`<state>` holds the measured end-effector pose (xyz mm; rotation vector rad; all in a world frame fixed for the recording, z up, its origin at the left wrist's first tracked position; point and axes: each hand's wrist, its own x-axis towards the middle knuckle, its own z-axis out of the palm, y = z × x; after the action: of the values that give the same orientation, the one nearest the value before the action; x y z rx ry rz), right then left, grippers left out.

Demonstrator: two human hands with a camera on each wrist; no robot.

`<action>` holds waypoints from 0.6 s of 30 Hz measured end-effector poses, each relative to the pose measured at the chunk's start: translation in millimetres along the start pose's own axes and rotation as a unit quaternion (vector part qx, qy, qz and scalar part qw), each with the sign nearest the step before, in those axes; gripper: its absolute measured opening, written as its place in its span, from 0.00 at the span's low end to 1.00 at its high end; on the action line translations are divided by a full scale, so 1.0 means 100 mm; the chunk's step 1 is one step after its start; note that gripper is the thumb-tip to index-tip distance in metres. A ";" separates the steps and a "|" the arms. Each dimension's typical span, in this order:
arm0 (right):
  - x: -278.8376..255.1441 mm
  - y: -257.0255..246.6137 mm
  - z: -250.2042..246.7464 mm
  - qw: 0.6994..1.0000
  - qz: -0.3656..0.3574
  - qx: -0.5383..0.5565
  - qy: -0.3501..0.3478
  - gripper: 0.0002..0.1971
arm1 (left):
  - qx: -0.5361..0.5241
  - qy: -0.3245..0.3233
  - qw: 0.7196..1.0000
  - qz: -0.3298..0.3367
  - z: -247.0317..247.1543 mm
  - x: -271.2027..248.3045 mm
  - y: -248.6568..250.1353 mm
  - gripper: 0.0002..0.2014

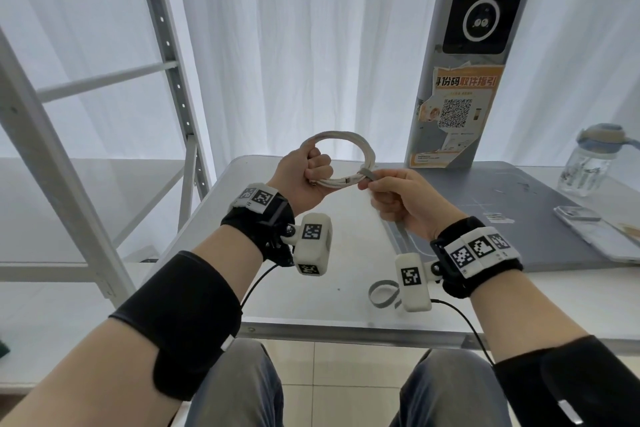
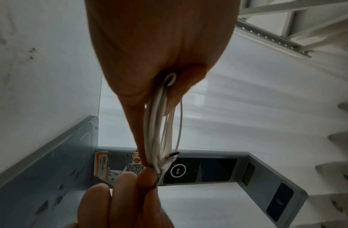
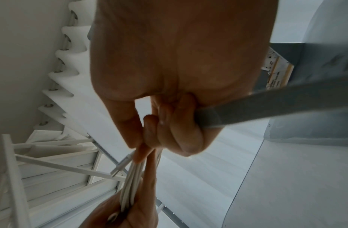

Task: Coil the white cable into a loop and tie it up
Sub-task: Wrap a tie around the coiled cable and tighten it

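The white cable (image 1: 349,139) is wound into a round coil held up above the table. My left hand (image 1: 306,173) grips the coil's left side in a fist; the strands (image 2: 159,131) run out of that fist. My right hand (image 1: 391,198) pinches a grey strap (image 1: 370,174) against the coil's lower right part. The strap (image 3: 266,106) passes through the curled right fingers and trails away. A cable plug (image 1: 348,180) lies along the bundle between the hands.
A second grey strap loop (image 1: 382,293) lies on the white table (image 1: 311,288) near its front edge. A grey mat (image 1: 519,204) covers the right side, with a phone (image 1: 595,229) and a water bottle (image 1: 588,163). A grey kiosk post (image 1: 460,80) stands behind; a metal rack (image 1: 104,114) stands at left.
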<state>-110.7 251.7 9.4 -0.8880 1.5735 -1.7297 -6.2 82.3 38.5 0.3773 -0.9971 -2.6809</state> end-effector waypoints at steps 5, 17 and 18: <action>0.04 0.04 0.03 0.998 -0.027 0.056 -0.005 0.18 | -0.096 -0.029 0.994 -0.047 -0.07 0.07 -0.02 0.21; 0.15 0.11 0.12 0.993 0.022 0.118 0.019 0.17 | -0.145 -0.057 0.986 -0.055 -0.12 0.09 -0.07 0.21; 0.15 0.13 0.13 0.991 0.029 0.127 0.020 0.17 | -0.139 -0.058 0.987 -0.056 -0.10 0.07 -0.06 0.21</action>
<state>-108.9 231.0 -1.8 -0.6796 1.3524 -1.8649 -10.5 78.5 25.6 0.2300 -0.6330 -2.9198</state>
